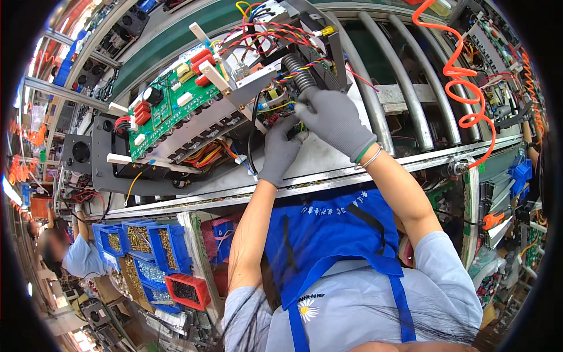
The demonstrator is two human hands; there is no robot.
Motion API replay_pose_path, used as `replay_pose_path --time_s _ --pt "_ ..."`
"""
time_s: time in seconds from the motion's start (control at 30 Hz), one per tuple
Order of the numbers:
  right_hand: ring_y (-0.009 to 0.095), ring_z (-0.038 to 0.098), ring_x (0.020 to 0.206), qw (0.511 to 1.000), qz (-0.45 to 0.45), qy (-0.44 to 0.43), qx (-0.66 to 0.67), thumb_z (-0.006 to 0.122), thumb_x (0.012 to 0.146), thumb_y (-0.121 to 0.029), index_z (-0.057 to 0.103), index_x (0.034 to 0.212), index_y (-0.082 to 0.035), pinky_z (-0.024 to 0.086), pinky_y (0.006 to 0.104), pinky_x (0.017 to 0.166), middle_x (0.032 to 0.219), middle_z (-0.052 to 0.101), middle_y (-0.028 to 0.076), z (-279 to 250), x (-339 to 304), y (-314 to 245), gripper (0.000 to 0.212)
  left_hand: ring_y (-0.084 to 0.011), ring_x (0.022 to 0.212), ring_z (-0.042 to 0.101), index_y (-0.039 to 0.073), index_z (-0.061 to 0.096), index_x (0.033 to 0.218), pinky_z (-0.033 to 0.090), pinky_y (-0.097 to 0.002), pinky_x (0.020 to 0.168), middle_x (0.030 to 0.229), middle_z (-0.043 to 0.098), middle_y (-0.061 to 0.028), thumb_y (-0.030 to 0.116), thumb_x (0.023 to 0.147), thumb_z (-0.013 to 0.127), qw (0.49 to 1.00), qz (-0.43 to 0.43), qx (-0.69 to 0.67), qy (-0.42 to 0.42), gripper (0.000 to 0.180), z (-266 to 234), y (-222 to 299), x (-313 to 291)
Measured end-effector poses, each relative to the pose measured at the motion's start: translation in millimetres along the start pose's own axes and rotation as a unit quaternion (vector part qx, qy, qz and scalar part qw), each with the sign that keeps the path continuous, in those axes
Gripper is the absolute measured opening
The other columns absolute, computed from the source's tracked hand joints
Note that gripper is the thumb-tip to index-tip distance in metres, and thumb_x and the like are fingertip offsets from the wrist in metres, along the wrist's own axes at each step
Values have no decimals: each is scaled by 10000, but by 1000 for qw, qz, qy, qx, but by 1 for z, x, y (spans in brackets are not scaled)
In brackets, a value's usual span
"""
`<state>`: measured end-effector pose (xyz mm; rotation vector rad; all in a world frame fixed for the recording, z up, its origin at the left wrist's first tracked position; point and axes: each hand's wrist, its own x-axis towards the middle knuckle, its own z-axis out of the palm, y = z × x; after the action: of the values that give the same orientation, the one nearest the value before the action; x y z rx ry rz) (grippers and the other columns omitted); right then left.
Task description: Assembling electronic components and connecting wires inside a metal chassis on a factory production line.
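An electronic unit with a dark metal chassis (108,161) and a green circuit board (167,111) lies in front of me. My left hand (281,151), in a grey glove, reaches among the wires at its right part. Its fingers are bent together at a small dark part, mostly hidden. Just right of it, my right hand (337,120), also gloved, has its fingers curled inward beside a black corrugated tube (300,73). Whatever those fingertips grip is covered. A black cable (254,129) hangs by my left wrist, and red and yellow twisted wires (258,35) arch above.
Metal rollers (404,82) run to the right of the unit. An orange coiled air hose (454,73) dangles over them. Blue bins (170,246) of small hardware and a red bin (187,291) stand at lower left. Another person (85,255) works at far left.
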<state>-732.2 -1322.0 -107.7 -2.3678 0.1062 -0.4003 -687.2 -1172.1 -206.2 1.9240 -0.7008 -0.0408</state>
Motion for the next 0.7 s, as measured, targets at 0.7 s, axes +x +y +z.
replay_pose_path --time_s 0.7 --pt "180 640 546 991 42 -34 121 599 882 -218 664 913 7 496 319 524 644 647 104 33 -4 22 236 -338 874 632 55 669 1023 507 -392 747 945 640 -157 72 737 690 997 41 60 34 287 8 -3 1"
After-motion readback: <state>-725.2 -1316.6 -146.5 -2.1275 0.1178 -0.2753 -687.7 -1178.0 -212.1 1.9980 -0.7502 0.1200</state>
